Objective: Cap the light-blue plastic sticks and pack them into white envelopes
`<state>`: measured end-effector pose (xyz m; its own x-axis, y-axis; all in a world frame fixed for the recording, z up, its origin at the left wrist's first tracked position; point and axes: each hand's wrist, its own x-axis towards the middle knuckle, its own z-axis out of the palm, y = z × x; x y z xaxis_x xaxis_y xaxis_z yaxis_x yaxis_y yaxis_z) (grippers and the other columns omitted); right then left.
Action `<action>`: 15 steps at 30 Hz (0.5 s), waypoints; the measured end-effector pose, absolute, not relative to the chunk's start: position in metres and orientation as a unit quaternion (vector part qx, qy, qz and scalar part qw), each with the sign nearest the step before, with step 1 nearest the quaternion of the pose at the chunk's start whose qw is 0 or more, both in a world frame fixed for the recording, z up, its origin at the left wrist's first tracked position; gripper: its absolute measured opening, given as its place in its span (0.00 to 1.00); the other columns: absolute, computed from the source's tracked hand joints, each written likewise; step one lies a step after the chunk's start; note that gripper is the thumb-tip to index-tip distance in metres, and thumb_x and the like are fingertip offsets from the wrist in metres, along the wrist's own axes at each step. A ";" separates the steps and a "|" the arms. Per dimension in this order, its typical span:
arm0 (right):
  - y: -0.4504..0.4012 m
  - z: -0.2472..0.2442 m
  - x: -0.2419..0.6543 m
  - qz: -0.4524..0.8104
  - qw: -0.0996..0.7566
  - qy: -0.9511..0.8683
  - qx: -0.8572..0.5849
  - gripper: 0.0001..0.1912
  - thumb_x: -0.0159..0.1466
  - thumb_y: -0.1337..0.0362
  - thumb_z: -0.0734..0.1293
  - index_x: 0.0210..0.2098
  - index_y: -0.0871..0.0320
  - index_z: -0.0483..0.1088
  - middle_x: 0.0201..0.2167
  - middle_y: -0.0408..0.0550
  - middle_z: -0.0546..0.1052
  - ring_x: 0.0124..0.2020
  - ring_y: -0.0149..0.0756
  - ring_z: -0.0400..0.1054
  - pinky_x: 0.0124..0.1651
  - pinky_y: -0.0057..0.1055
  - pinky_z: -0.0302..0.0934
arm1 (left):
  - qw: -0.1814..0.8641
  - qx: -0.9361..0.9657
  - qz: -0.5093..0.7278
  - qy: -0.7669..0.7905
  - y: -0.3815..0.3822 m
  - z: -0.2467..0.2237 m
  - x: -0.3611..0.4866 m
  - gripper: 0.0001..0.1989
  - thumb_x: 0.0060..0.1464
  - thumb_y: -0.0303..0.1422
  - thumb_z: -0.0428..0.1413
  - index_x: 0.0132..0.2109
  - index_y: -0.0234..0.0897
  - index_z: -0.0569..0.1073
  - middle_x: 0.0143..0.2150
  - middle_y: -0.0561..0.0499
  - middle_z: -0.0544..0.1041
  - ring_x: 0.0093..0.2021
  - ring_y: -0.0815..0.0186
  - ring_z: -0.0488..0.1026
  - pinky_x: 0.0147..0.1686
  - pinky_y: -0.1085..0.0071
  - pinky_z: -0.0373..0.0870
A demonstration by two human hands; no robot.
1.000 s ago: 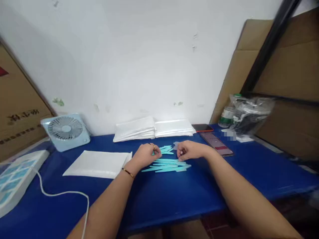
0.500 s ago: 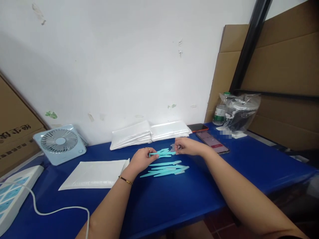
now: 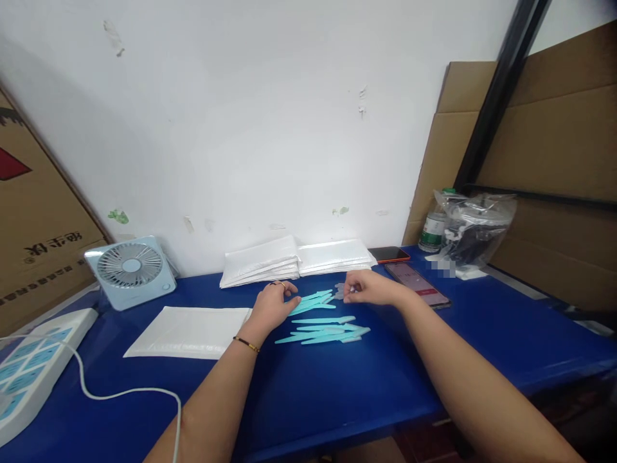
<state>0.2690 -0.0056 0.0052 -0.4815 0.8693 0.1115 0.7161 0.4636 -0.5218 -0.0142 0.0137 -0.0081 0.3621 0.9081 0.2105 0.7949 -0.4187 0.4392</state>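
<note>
My left hand (image 3: 274, 307) is over the left end of the upper group of teal eyebrow razors (image 3: 315, 302). Its thumb and fingers are apart, and its thumb is at the razor handles. Below lies a second group of teal razors (image 3: 328, 331), with pale covers on their right ends. My right hand (image 3: 366, 287) is right of the upper group, its fingers pinched together beside a small pile of clear caps (image 3: 339, 291). What sits between those fingertips is too small to make out.
White padded envelopes (image 3: 260, 260) are stacked along the wall; another envelope (image 3: 187, 331) lies left. A blue fan (image 3: 130, 270), a power strip (image 3: 43, 366) and its white cable stand farther left. Two phones (image 3: 417, 283), a bottle (image 3: 432, 231) and a plastic bag (image 3: 477, 231) are right.
My left hand has let go of a razor and opened, and the razor is now among the upper group. My right hand has moved off the razor's end to the clear caps. The view shifted slightly.
</note>
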 end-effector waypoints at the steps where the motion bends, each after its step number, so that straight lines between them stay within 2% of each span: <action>1: -0.008 0.006 0.265 0.227 0.168 -0.844 -0.456 0.12 0.53 0.56 0.70 0.31 0.58 0.74 0.33 0.46 0.71 0.33 0.33 0.65 0.33 0.26 0.57 | 0.126 0.822 0.213 0.513 0.011 -0.007 -0.012 0.15 0.49 0.44 0.53 0.42 0.43 0.74 0.38 0.52 0.75 0.40 0.63 0.70 0.35 0.72 0.63; 3: -0.012 0.006 0.256 0.243 0.126 -0.861 -0.430 0.13 0.49 0.56 0.72 0.30 0.58 0.74 0.31 0.45 0.71 0.30 0.32 0.64 0.31 0.26 0.56 | 0.132 0.845 0.195 0.480 0.004 -0.005 -0.006 0.14 0.50 0.44 0.53 0.40 0.43 0.75 0.38 0.52 0.75 0.41 0.63 0.70 0.35 0.72 0.63; 6: -0.012 0.003 0.249 0.237 0.106 -0.869 -0.422 0.09 0.51 0.59 0.71 0.28 0.59 0.74 0.29 0.45 0.70 0.28 0.31 0.63 0.30 0.26 0.56 | 0.144 0.884 0.146 0.420 -0.004 -0.005 0.003 0.13 0.51 0.44 0.52 0.37 0.43 0.76 0.37 0.53 0.76 0.41 0.63 0.71 0.37 0.72 0.63; 11: -0.006 0.000 0.256 0.207 0.164 -0.855 -0.446 0.06 0.54 0.62 0.68 0.29 0.59 0.73 0.32 0.46 0.70 0.31 0.32 0.64 0.32 0.26 0.56 | 0.067 0.887 0.130 0.439 -0.003 -0.001 0.006 0.12 0.55 0.41 0.50 0.36 0.43 0.76 0.36 0.52 0.78 0.41 0.62 0.71 0.41 0.70 0.61; 15: 0.001 0.000 0.269 0.148 0.200 -0.825 -0.507 0.04 0.54 0.64 0.68 0.28 0.59 0.72 0.32 0.46 0.71 0.32 0.33 0.64 0.34 0.27 0.56 | 0.054 0.858 0.138 0.493 0.004 0.006 -0.005 0.13 0.56 0.40 0.49 0.37 0.43 0.76 0.36 0.51 0.78 0.40 0.62 0.71 0.40 0.70 0.62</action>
<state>0.2693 0.0007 0.0002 -0.4055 0.8962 0.1798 0.7781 0.4417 -0.4467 -0.0051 0.0042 0.0063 0.4767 0.8599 0.1825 0.8300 -0.5086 0.2287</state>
